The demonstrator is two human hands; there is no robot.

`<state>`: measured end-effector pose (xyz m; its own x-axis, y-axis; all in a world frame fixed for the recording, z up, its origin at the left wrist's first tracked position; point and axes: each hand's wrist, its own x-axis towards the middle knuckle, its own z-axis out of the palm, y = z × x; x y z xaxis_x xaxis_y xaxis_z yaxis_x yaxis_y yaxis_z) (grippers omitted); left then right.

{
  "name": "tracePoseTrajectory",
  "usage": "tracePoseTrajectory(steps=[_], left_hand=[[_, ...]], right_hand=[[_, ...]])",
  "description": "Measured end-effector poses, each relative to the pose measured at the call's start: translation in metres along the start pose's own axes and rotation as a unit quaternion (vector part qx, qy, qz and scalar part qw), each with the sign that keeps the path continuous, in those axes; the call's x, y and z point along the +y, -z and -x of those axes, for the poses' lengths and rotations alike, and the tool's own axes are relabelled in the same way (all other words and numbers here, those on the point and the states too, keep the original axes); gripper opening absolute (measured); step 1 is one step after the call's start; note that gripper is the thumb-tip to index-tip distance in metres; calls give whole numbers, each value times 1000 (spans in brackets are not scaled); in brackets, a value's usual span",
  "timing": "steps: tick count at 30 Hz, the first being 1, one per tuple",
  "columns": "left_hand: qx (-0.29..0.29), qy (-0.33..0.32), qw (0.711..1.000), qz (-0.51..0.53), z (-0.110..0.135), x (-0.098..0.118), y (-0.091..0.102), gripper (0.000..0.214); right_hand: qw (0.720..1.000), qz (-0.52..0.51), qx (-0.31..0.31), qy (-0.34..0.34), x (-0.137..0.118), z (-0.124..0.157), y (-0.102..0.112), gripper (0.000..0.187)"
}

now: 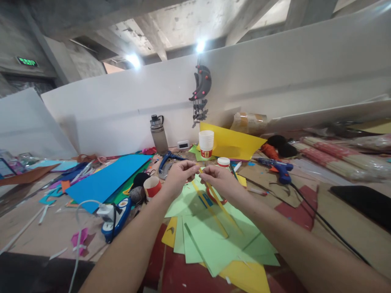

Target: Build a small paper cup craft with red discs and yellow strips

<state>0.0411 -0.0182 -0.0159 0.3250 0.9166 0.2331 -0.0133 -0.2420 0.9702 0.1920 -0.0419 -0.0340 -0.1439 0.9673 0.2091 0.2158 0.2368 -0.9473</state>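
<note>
My left hand (182,176) and my right hand (219,181) meet above the green paper sheets, thumbs and fingers pinched together. Between them is the upper end of a narrow yellow paper strip (224,212), which slants down towards me under my right hand. A second yellow strip (214,217) runs beside it from below my left fingertips; whether it is held or lies on the sheets I cannot tell. Small blue pieces (206,200) and a red ring-shaped thing (217,196), partly hidden by my right hand, lie below. Green paper sheets (210,248) spread out underneath.
A red-and-white paper cup (152,187) stands left of my left forearm, near a blue-and-white power strip (117,221). Stacked cups (206,142) and a grey bottle (159,136) stand behind. At right lies a blue glue gun (284,173) with a black cord.
</note>
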Motion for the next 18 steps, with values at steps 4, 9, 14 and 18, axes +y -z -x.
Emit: tracePoseTrajectory(steps=[4,9,14,18], left_hand=[[3,20,998,57,-1,0,1,27],[50,46,994,88,-2,2,4,27],[52,67,993,80,-3,2,9,24],[72,66,994,48,-7,0,15,25]], right_hand=[[1000,-24,-10,-15,-1,1,0,22],[998,-48,-11,-30,-4,2,4,21],[999,-20,21,-40,-5,-1,9,19],[997,14,4,-78,2,-3,10,14]])
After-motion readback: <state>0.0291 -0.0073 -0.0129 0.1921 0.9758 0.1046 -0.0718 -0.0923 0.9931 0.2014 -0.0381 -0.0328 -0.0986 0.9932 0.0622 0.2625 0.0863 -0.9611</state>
